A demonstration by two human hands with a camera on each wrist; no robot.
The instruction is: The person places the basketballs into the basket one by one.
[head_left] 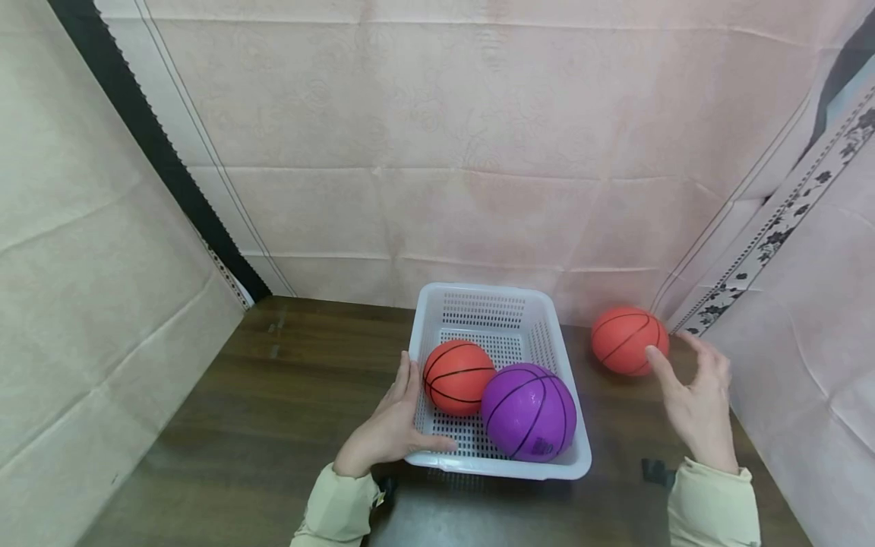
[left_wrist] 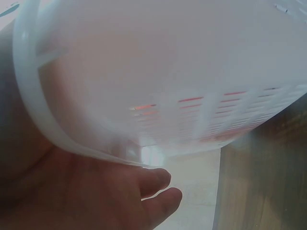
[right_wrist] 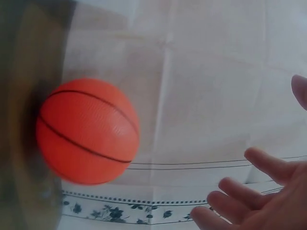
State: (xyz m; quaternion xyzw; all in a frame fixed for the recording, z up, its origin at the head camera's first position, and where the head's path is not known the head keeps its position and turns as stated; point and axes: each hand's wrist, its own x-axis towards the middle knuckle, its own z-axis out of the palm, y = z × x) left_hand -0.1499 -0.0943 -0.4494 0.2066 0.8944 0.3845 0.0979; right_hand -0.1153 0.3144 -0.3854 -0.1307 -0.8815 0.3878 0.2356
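Observation:
A white plastic basket (head_left: 502, 469) with slotted walls stands on the table, holding an orange toy basketball (head_left: 459, 377) and a larger purple ball (head_left: 529, 412). My left hand (head_left: 390, 425) rests along the basket's left side, its thumb over the near rim and the fingers straight against the wall. In the left wrist view, the fingertips (left_wrist: 160, 179) lie just under the basket rim. Another orange basketball (head_left: 630, 341) sits on the table right of the basket. Around it, thumb and fingers spread, is my right hand (head_left: 702, 403); the right wrist view shows a gap between fingers and ball.
The dark wooden table (head_left: 273, 425) spreads on both sides of the basket. A pale cloth wall (head_left: 437, 137) rises behind, close to the basket's far rim and the loose ball. Cloth also borders the left and right, with a floral strip (head_left: 766, 243) at right.

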